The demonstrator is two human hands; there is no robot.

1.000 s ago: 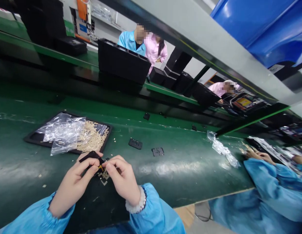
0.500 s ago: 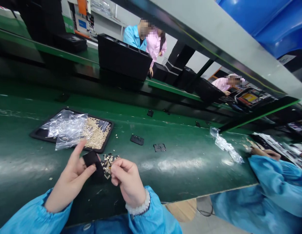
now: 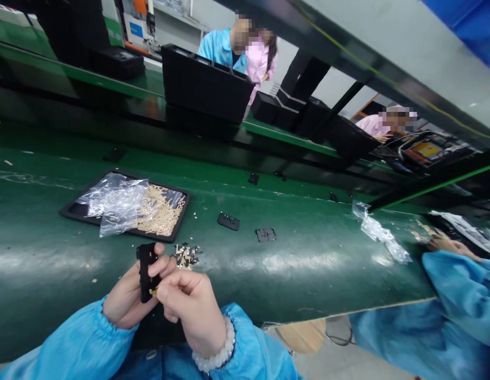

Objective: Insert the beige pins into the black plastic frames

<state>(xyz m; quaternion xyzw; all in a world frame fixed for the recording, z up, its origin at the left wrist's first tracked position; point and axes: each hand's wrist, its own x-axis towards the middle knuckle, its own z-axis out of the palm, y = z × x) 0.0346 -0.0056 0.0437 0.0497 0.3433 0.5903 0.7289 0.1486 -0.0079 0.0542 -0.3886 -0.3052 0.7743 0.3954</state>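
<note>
My left hand (image 3: 128, 293) is closed around a black plastic part (image 3: 147, 264), tilted up on edge with its fingers behind and beside it. At the lower right edge of that part, my right hand (image 3: 193, 306) pinches a small yellowish piece (image 3: 153, 291), too small to make out its exact kind. The piece touches or nearly touches the black part; which one I cannot tell. Just beyond my fingers lies a loose pile of small metal-and-black pieces (image 3: 186, 256) on the green bench (image 3: 300, 290).
A black tray (image 3: 181, 221) holds many small beige pieces (image 3: 161, 214) and clear plastic bags (image 3: 118, 198). Two flat black parts (image 3: 228, 221) (image 3: 266, 235) lie to its right. A crumpled clear bag (image 3: 382, 235) is farther right, near a co-worker's sleeve (image 3: 451, 279).
My left hand has turned the black part up on edge and drawn it closer to me. My right hand has left the pile of small pieces and come to the black part.
</note>
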